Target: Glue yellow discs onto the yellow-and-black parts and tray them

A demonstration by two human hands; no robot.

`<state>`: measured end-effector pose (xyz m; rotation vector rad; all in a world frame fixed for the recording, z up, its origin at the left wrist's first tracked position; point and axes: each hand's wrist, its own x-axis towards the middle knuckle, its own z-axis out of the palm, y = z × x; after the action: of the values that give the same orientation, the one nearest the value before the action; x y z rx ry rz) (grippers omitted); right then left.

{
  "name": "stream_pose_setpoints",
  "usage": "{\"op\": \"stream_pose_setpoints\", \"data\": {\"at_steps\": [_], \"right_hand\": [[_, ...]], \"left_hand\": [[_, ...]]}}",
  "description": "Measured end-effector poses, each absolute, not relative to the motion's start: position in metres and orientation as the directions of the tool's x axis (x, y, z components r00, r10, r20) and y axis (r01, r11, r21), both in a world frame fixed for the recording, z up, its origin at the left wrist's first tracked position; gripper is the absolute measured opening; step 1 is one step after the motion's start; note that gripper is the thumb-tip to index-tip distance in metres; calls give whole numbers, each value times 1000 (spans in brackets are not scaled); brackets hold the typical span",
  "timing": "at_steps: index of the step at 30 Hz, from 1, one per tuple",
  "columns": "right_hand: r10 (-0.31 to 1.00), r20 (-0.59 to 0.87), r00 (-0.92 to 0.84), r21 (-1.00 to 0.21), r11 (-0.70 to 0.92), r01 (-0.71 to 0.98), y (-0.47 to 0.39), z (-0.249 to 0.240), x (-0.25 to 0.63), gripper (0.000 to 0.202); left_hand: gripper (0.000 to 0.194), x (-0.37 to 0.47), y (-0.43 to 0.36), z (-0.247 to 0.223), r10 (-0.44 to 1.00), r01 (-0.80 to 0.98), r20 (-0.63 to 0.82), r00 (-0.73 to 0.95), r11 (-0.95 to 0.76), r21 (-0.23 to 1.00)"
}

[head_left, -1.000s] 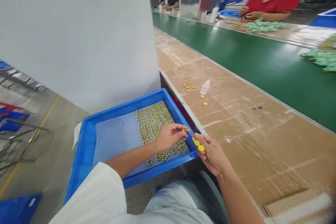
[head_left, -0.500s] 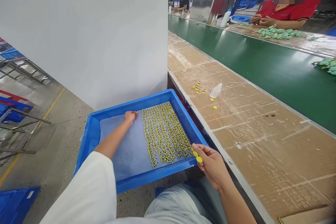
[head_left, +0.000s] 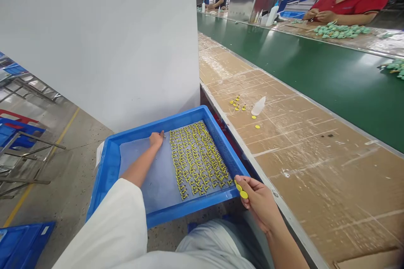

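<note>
My left hand [head_left: 156, 139] is inside the blue tray [head_left: 170, 214], at the far end of the rows of small yellow-and-black figures [head_left: 192, 155]. Its fingers are pinched; a tiny dark bit shows at the tips, too small to name. My right hand [head_left: 257, 197] is at the tray's near right corner, closed on a few round yellow discs [head_left: 244, 194] held between thumb and fingers. The figures stand in close columns on the right part of the tray's pale liner [head_left: 151, 185].
On the cardboard-covered bench [head_left: 290, 143] are a white squeeze bottle [head_left: 259, 106], loose yellow discs [head_left: 257, 126] and several small figures [head_left: 237, 108]. Beyond runs a green conveyor belt [head_left: 284, 54]. A co-worker in red [head_left: 356, 6] sits behind green pieces [head_left: 341, 30]. A white panel [head_left: 104, 42] rises behind the tray.
The view has shifted slightly. My left hand stays at the far end of the rows, its fingertips turned a little. My right hand still grips the discs and has barely moved.
</note>
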<state>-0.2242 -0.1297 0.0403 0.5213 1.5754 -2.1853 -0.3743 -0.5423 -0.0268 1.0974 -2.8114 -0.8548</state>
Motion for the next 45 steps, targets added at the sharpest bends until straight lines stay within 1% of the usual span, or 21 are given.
{"op": "stream_pose_setpoints", "data": {"at_steps": [5,9,15,19,22,26,29,30,32,34,36,38,40,41,43,45], "right_hand": [[-63,-530,-845,-794,-311,522,-124,38,-224,45],[-59,-544,-837,-784,-320,532,-125,36,-223,45],[-72,-542,-838,-786,-311,535,-126,32,-219,41],[-63,-550,-833,-782,-310,540,-125,31,-219,41],[-65,-551,-832,-782,-308,542,-124,30,-219,41],[-20,-529,-848,-811,-282,513,-127,32,-221,42],[21,-482,-876,-863,-185,470,-140,40,-226,45],[10,-463,-886,-879,-138,457,-148,44,-229,46],[-63,-410,-910,-910,-43,413,-170,51,-236,44],[-160,-328,-931,-945,43,326,-197,55,-242,40],[-217,-234,-948,-967,153,203,-226,57,-247,33],[-266,-135,-954,-959,277,59,-251,57,-248,26],[-317,-78,-945,-938,344,-38,-269,56,-247,21],[-339,-70,-938,-934,354,-58,-276,55,-246,22],[-373,-79,-925,-936,348,-60,-284,54,-245,30],[-408,-81,-909,-938,340,-69,-288,53,-245,38]], "left_hand": [[36,-357,-550,-23,-578,-584,-166,-799,680,443],[35,-349,-552,-26,-525,-530,-149,-838,718,452],[33,-348,-545,-30,-504,-495,-137,-853,696,520],[33,-353,-536,-28,-540,-503,-127,-832,636,585],[33,-360,-529,-22,-579,-511,-134,-804,560,652],[34,-360,-519,-6,-608,-489,-172,-775,405,773],[37,-340,-497,8,-597,-434,-222,-771,237,869],[37,-328,-486,11,-578,-410,-248,-778,168,896],[33,-298,-457,17,-481,-382,-333,-811,4,924],[36,-267,-425,20,-327,-391,-428,-842,-176,903],[43,-242,-398,22,-194,-418,-495,-847,-332,846],[40,-226,-381,24,-116,-440,-542,-832,-457,773],[33,-220,-377,25,-82,-446,-581,-810,-556,701],[30,-220,-379,26,-77,-442,-596,-800,-597,670],[28,-222,-388,26,-85,-418,-614,-785,-658,626],[27,-225,-402,25,-110,-388,-620,-777,-691,609]]}}
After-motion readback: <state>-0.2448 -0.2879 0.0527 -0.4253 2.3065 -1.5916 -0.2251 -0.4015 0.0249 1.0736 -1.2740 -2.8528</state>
